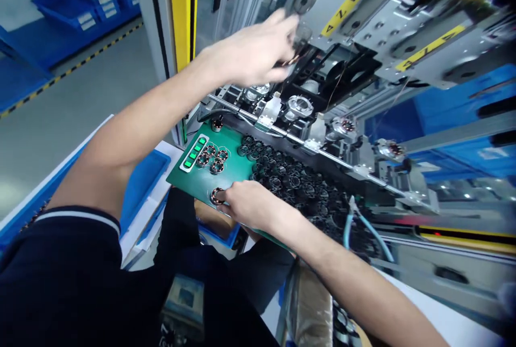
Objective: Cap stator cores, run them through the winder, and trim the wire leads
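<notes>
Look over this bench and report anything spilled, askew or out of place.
Nothing looks broken. Black rings lie in a loose heap beside the green mat, not in any tray. Wound coils sit scattered on the mat, in no order; the right hand touches one.

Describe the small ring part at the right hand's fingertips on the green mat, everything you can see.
The ring is small, round and dark, wound with copper-coloured wire around an open centre. It lies flat near the front edge of the green mat, apart from the similar rings behind it. The right hand touches its right side; whether it grips the ring is unclear.
</notes>
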